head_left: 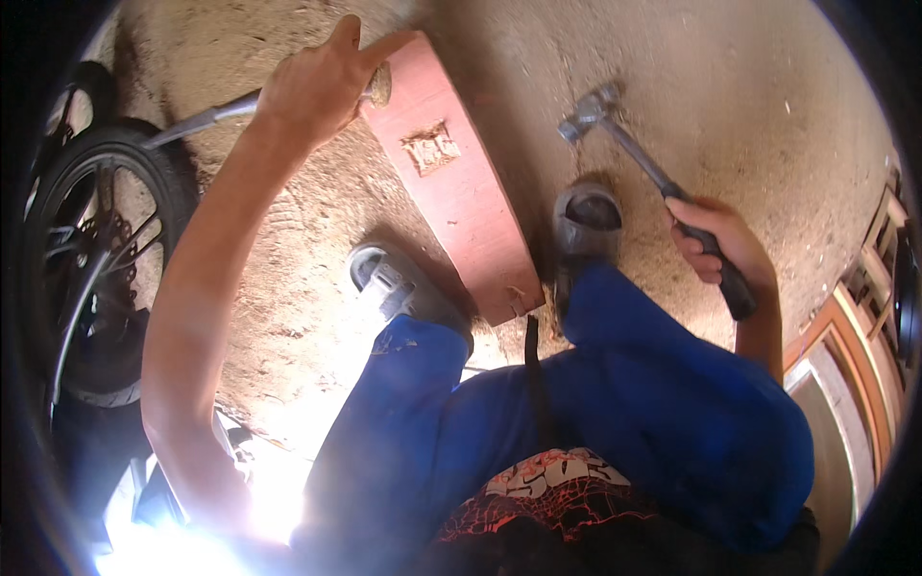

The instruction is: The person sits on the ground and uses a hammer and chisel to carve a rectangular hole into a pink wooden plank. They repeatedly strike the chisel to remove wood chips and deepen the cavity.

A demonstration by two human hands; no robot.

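A reddish wooden beam (461, 216) lies between my feet, slanting away to the far left. A rough square recess (430, 149) with torn fibres is cut into its upper face, and a small notch (519, 302) shows at its near end. My left hand (317, 91) is closed round a chisel (216, 115) at the beam's far end. The chisel's metal blade points left, and its worn handle butt sticks out on the beam's side. Fingers of that hand reach the beam's far corner. Off to the right, my right hand (715, 235) grips the black handle of a hammer (629, 144), its metal head raised forward.
A motorcycle wheel (106, 250) with a black tyre stands at the left, close to my left arm and the chisel tip. Wooden frames (845, 336) lean at the right. My sandalled feet (588, 226) flank the beam on the rough floor (711, 58). Bright light glares at lower left.
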